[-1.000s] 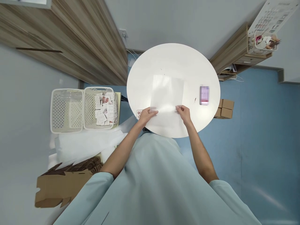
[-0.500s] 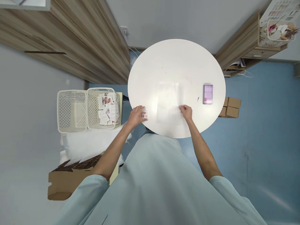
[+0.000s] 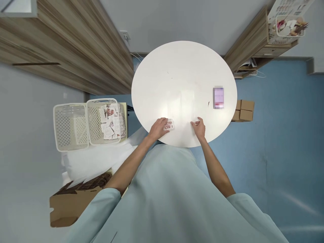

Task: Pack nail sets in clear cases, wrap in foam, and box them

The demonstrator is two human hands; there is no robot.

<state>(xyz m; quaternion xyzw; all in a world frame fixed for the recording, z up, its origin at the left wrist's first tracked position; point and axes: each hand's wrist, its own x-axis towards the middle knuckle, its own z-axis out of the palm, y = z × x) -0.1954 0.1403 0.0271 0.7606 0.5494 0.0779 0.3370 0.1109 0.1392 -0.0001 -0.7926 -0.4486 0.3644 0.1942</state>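
My left hand (image 3: 158,129) is closed on a small clear pack (image 3: 168,125) at the near left of the white oval table (image 3: 157,67). Inside the pack sit several reddish oval pieces, too small to name surely. Across from it, my right hand (image 3: 199,129) is low over the table's near right part, with thumb and fingers apart. I see nothing held in it. A faint see-through sheet (image 3: 186,104) seems to lie between and beyond the hands, but glare blurs its edges.
A phone-sized purple object (image 3: 218,98), pixelated, lies on the table's right. At left stand two white baskets, one bare inside (image 3: 57,128), one (image 3: 95,101) with printed cards (image 3: 110,123). A cardboard box (image 3: 73,206) is lower left; brown boxes (image 3: 246,110) are right. Wooden cabinets flank the table.
My left hand has brought the clear pack rightward from the table's left edge. My right hand has gone from pinched at the see-through sheet's edge to fingers apart. The view has shifted slightly.
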